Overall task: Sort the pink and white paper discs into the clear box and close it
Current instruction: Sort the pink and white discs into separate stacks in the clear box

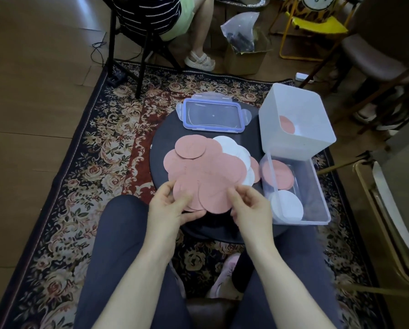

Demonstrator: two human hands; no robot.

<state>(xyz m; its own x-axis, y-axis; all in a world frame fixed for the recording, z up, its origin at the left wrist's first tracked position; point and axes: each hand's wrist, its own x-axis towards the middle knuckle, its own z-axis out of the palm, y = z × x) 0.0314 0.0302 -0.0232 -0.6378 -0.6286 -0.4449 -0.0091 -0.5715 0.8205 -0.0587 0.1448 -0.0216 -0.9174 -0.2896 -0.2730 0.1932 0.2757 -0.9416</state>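
1. Pink discs (198, 172) and white discs (234, 148) overlap on the round dark table (165, 138); the left hand (167, 205) and right hand (251, 207) pinch the pile's near edge.
2. Clear box (317, 186) just right holds both colours.
3. Lid (213, 115) lies far; no readable writing.
4. Lower discs are hidden.

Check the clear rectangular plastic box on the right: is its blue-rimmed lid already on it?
No, the blue-rimmed clear lid lies flat at the back of the round black table, apart from the open clear rectangular plastic box.
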